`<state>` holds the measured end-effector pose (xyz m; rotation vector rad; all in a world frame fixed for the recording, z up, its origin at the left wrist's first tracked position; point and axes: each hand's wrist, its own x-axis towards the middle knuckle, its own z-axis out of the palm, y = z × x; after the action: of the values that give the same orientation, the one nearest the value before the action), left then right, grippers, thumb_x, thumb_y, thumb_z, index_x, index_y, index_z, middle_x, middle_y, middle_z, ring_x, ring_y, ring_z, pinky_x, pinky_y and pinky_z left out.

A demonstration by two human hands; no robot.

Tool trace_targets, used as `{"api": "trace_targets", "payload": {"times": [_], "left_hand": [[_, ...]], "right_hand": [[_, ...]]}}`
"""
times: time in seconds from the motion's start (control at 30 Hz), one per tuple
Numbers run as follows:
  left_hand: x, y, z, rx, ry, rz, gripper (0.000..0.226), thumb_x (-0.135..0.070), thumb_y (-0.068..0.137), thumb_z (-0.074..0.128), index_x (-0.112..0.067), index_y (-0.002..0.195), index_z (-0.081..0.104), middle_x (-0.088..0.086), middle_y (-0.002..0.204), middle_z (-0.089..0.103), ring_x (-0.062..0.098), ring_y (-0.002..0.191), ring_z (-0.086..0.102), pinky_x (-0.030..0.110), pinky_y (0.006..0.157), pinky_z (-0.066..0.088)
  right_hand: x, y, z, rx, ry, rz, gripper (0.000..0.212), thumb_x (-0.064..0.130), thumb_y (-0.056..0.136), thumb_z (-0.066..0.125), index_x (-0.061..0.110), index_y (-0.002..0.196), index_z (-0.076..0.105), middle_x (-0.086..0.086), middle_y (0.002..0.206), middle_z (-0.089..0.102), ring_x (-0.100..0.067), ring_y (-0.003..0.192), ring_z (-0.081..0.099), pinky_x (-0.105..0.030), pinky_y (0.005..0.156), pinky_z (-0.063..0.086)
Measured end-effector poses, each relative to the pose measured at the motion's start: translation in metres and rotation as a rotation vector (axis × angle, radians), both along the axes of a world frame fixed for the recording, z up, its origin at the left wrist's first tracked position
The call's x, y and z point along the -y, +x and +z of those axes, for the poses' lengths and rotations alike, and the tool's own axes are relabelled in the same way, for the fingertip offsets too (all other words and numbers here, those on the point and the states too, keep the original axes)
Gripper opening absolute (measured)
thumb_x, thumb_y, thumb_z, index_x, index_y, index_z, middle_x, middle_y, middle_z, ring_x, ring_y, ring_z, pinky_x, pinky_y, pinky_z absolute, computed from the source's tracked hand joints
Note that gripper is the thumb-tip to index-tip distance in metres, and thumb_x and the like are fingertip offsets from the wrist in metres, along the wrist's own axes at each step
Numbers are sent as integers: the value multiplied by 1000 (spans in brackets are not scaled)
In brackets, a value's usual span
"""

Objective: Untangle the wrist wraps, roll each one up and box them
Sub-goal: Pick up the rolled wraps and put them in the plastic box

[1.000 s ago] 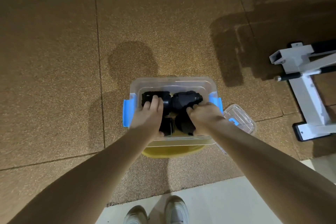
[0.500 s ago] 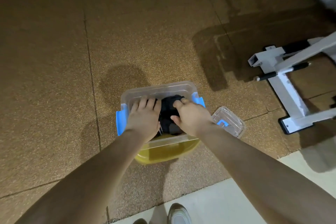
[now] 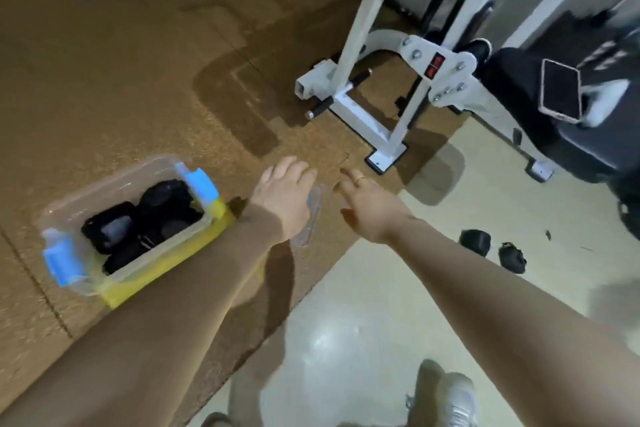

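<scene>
Rolled black wrist wraps (image 3: 145, 218) are seen packed in the clear box (image 3: 104, 184) at lower left of the frame. At centre, the left hand (image 3: 284, 194) and right hand (image 3: 367, 208), fingers loosely extended and nothing gripped, are reached over the clear lid (image 3: 310, 218) lying on the floor. Two dark bundles (image 3: 491, 248), possibly further wraps, are left at lower right. The lid is probably best lifted by both edges, level, once every wrap is boxed.

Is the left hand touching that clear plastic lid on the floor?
Cannot tell. In the head view the left hand lies over the clear lid and hides most of it, fingers spread, but seen from above, contact or a gap beneath the palm doesn't show.
</scene>
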<state>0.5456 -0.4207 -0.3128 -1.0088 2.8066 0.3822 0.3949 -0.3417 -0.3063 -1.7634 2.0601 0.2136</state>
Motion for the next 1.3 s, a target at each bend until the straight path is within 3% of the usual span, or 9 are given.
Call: {"api": "trace_targets", "payload": {"times": [0.23,0.3,0.37,0.4,0.5,0.63,0.7,1.03,1.3], "left_hand": [[-109,-147,-6,3,43,-187,55,-21,97,42,-16,149,25,1,156,21,18,146,6,30,115,10],[-147,-194,-14,-4,34,-244,49,-19,91,37,-10,139,43,8,146,39,21,141,27,31,108,24],[-186,-250,-21,1,30,-308,47,-17,73,38,-3,109,65,14,111,64,30,111,59,34,87,47],[-204,-280,-26,-12,12,-321,42,-14,68,43,-2,100,67,14,100,66,32,100,64,35,78,51],[-262,-380,-34,40,75,-288,40,-13,83,55,-7,123,55,10,123,55,29,119,48,36,92,41],[-316,-489,-61,-1,202,-153,50,-19,92,52,-12,140,40,9,142,43,26,133,34,35,106,28],[-330,-525,-82,-36,228,-94,51,-17,93,52,-10,141,39,9,143,43,25,135,34,34,106,30],[-359,-632,-181,128,296,-39,48,-16,93,48,-10,140,41,10,138,46,27,131,35,36,101,36],[-330,-659,-331,272,259,-13,44,-14,89,48,-10,132,42,12,129,44,31,118,46,38,89,41]], "right_hand": [[-154,-160,-19,-21,92,-274,40,21,96,45,12,135,42,-10,158,12,-30,138,29,-39,103,40],[-200,-213,-29,-2,113,-322,40,21,96,45,12,135,42,-8,157,12,-30,138,28,-42,103,40],[-249,-267,-35,35,132,-381,38,20,94,46,13,132,45,-8,154,18,-31,135,32,-43,102,41],[-274,-295,-38,45,146,-396,37,19,94,46,13,131,47,-7,151,22,-31,133,34,-42,102,40],[-342,-384,-42,25,180,-454,39,19,94,45,14,133,46,-9,148,27,-31,132,34,-38,104,37],[-403,-477,-56,-45,148,-534,39,27,97,43,11,132,47,-10,146,32,-30,130,36,-38,99,41],[-420,-504,-74,-37,144,-588,37,27,97,42,10,130,48,-10,142,36,-30,127,37,-38,96,42],[-456,-596,-168,103,110,-738,41,23,97,44,10,137,40,-7,141,37,-27,131,33,-36,99,38],[-442,-623,-332,182,132,-787,43,21,94,48,12,135,41,-8,136,39,-30,126,36,-40,97,41]]}}
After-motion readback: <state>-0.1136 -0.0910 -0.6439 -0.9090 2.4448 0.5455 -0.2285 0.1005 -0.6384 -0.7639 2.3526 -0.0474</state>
